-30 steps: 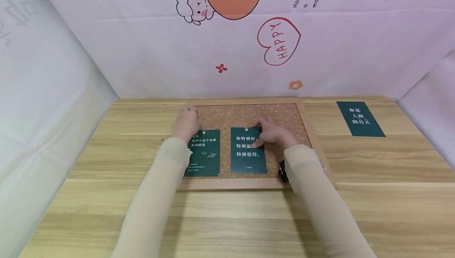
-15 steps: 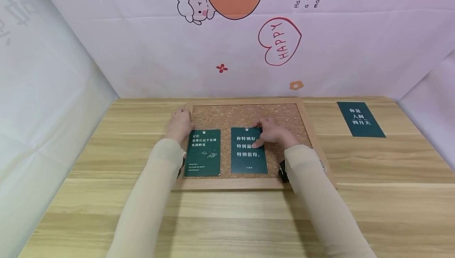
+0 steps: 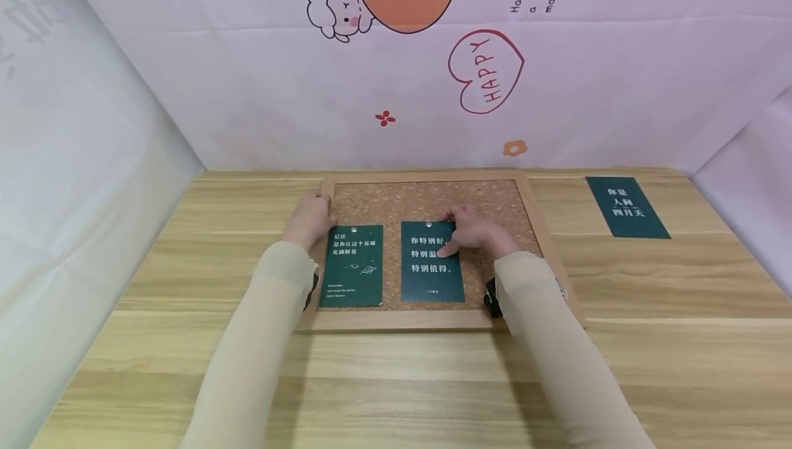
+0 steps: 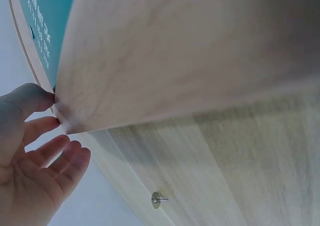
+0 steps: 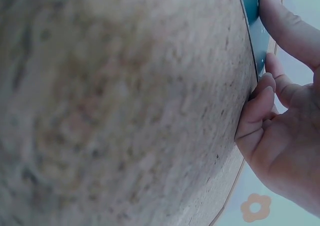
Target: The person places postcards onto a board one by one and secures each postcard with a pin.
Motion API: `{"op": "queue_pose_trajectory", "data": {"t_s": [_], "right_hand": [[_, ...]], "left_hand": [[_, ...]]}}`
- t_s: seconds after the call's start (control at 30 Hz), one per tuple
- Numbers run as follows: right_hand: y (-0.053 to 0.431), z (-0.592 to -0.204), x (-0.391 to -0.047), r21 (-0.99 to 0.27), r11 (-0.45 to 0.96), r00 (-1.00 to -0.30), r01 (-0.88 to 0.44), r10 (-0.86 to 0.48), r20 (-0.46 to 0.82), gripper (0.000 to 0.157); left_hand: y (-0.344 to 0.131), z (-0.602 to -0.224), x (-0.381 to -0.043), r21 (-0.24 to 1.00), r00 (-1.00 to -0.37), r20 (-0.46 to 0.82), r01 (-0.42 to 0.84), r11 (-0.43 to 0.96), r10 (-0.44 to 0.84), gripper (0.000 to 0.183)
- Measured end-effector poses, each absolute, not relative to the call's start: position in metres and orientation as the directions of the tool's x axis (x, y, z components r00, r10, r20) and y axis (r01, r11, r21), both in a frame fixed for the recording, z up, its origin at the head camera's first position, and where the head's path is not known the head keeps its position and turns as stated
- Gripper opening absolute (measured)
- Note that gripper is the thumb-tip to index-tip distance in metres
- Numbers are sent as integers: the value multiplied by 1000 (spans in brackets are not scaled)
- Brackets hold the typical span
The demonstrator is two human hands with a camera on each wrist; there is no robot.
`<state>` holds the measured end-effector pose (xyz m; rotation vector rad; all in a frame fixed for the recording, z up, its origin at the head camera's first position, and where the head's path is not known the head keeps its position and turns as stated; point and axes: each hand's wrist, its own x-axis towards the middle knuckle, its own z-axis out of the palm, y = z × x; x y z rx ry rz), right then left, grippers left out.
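My right hand [image 3: 476, 230] rests on the cork board [image 3: 396, 201], its thumb pressing a dark green card [image 3: 427, 284] with white print. Its index finger reaches to the card's top right corner, and its outer fingers bend against the cork. A silvery thumbtack [image 3: 429, 225] sits at that card's top edge. My left hand [image 3: 309, 217] is at the board's left wooden frame [image 4: 175, 50]; thumb and index fingertips touch the frame's edge, the other fingers loosely bent beside it. A second green card [image 3: 353, 277], with a thumbtack [image 3: 354, 230] at its top, lies on the left half.
On the wooden table [image 3: 396, 380] a loose thumbtack [image 4: 159, 200] lies beside the board's left side. A third green card [image 3: 628, 207] lies at the back right. Printed white cloth [image 3: 266, 91] stands behind and at both sides.
My left hand has moved left, off the left card's upper corner, to the board's left frame, uncovering that card's print. My right hand has stayed on the middle card.
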<state>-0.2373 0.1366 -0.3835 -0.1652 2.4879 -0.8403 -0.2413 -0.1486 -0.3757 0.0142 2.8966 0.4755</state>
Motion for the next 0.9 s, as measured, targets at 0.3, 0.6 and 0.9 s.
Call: {"op": "queue_pose_trajectory", "data": {"t_s": [0.3, 0.6, 0.9], "right_hand": [[137, -382, -238, -595, 802, -864, 52, -263, -430, 64], [137, -380, -241, -565, 825, -845, 36, -276, -457, 65], [136, -373, -242, -544, 839, -817, 16, -302, -491, 62]], "left_hand": [[-144, -374, -240, 320, -972, -226, -16, 947, 60, 21], [-138, -373, -243, 314, -964, -265, -74, 947, 12, 28], [-141, -370, -245, 340, -958, -287, -77, 937, 25, 25]]}}
